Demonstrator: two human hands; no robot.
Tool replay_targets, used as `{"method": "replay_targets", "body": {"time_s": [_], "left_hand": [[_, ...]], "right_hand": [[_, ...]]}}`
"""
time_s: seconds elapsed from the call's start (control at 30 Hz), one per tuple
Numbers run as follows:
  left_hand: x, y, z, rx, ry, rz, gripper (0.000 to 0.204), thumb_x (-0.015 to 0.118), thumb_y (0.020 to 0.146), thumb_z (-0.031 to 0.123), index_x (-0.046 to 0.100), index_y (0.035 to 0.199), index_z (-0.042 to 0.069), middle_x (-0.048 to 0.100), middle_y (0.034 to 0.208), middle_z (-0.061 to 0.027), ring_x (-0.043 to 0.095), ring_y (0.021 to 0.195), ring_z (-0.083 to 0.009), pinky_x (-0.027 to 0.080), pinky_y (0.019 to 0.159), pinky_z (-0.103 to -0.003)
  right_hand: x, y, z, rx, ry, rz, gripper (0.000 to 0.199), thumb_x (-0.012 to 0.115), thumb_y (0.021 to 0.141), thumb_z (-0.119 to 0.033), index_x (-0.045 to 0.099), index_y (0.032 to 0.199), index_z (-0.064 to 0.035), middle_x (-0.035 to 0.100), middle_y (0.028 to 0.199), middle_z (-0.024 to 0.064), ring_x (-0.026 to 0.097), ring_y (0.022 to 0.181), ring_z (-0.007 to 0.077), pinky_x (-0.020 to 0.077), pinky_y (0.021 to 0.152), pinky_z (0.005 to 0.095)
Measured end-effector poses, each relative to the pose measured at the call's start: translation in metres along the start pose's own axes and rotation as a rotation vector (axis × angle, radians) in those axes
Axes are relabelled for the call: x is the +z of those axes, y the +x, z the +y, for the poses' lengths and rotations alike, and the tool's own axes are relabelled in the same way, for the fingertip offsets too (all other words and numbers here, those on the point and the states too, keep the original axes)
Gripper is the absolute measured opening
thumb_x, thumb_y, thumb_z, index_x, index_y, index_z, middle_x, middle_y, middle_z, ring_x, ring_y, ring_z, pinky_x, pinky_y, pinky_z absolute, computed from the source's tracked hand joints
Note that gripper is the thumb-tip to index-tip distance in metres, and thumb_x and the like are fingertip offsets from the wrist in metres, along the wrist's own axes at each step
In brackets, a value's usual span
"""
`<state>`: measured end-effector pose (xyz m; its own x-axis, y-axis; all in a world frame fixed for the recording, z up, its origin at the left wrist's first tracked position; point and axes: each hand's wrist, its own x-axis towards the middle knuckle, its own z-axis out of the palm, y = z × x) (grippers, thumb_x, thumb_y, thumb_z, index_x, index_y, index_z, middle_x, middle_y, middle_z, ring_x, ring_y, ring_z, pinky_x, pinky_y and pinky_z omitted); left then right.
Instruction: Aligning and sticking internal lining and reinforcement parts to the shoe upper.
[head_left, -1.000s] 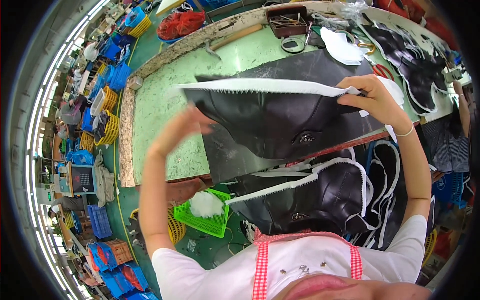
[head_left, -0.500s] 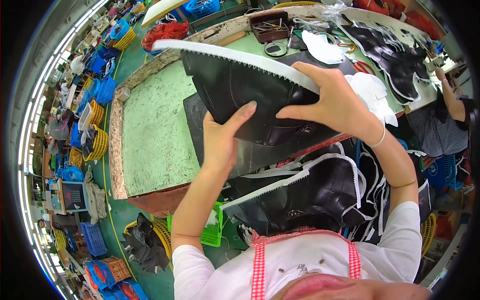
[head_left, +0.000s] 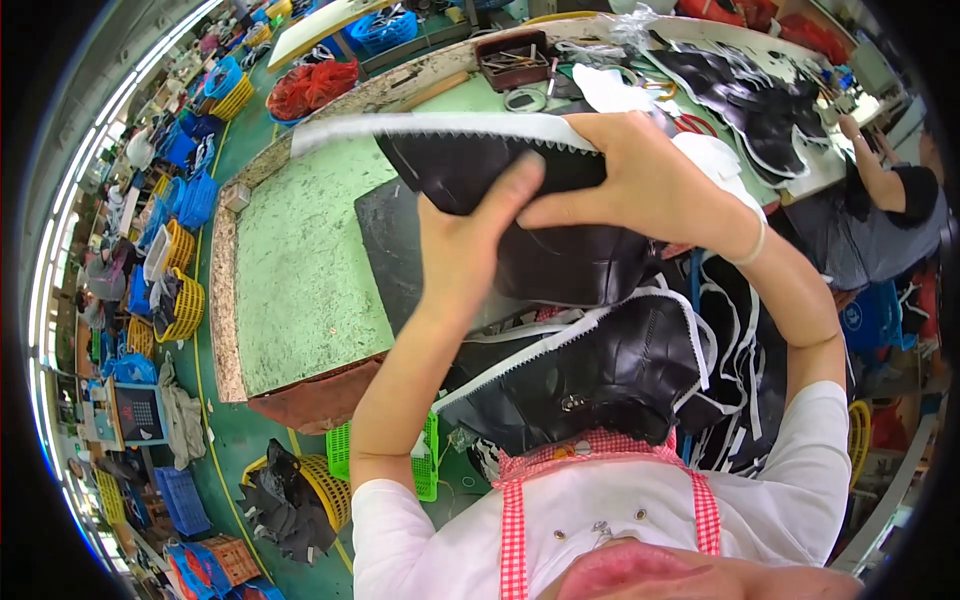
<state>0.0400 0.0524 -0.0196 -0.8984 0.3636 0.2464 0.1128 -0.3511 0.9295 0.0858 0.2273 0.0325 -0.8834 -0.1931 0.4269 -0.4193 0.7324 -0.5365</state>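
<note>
Soft, floppy black leather panel with white zigzag trim (head_left: 470,150): left hand (head_left: 465,245) and right hand (head_left: 640,180) pinching just under trim; grasp there.

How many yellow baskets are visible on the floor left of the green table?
3, perhaps more hidden: one yellow basket beside the green table's left edge, one farther up near the red-filled basket, one below the table holding black pieces.

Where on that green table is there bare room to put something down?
The green tabletop is bare on the person's left, between its worn edge and the flat black sheet. The far right end is crowded with black cut pieces, scissors and a small tray.
</note>
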Motion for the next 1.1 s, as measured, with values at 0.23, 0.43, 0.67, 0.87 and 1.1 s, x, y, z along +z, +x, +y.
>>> {"method": "replay_targets", "body": {"time_s": [0.23,0.43,0.67,0.87,1.1], "left_hand": [[-0.003,-0.005,-0.010,-0.087,-0.312,0.143,0.037,0.065,0.094,0.021,0.057,0.123,0.000,0.064,0.116,-0.0079,0.061,0.101,-0.0151,0.049,0.089,-0.029],[-0.027,-0.034,-0.027,-0.227,-0.450,0.035,0.036,0.058,0.097,0.020,0.058,0.122,-0.006,0.064,0.121,-0.0114,0.060,0.112,-0.0195,0.046,0.100,-0.035],[-0.067,-0.144,-0.016,-0.550,-0.088,0.022,0.042,0.058,0.096,0.024,0.054,0.125,-0.006,0.062,0.121,-0.0141,0.063,0.106,-0.0224,0.052,0.090,-0.037],[-0.195,-0.232,-0.096,-1.334,0.089,-0.311,0.058,0.045,0.097,0.055,0.064,0.100,-0.001,0.066,0.072,-0.0102,0.059,0.055,-0.0144,0.048,0.053,-0.026],[-0.198,-0.305,-0.183,-0.871,-0.199,0.067,0.059,0.042,0.101,0.045,0.040,0.144,0.005,0.043,0.148,-0.0090,0.043,0.134,-0.0243,0.036,0.111,-0.041]], "right_hand": [[-0.006,-0.009,0.022,0.305,0.444,-0.038,0.059,0.058,0.094,-0.051,0.069,0.085,0.0061,0.056,0.065,-0.0022,0.050,0.065,0.0057,0.0432,0.061,0.0263],[-0.058,-0.012,0.015,0.093,-0.389,-0.396,0.030,0.051,0.098,-0.025,0.070,0.111,-0.0067,0.063,0.078,0.0073,0.054,0.068,0.0130,0.0449,0.065,0.0303],[0.016,-0.059,0.060,-0.513,-0.097,-0.407,0.032,0.048,0.101,-0.026,0.063,0.126,-0.0146,0.064,0.082,0.0147,0.063,0.068,0.0257,0.0502,0.068,0.0391],[0.164,-0.172,0.082,0.376,0.221,-0.474,0.071,0.053,0.090,-0.061,0.053,0.124,0.0009,0.059,0.119,0.0247,0.055,0.114,0.0377,0.0406,0.100,0.0425],[0.144,-0.102,0.091,0.485,0.372,-1.110,0.103,0.068,0.078,-0.062,0.031,0.147,0.0042,0.040,0.147,0.0243,0.043,0.134,0.0312,0.0328,0.111,0.0343]]}}
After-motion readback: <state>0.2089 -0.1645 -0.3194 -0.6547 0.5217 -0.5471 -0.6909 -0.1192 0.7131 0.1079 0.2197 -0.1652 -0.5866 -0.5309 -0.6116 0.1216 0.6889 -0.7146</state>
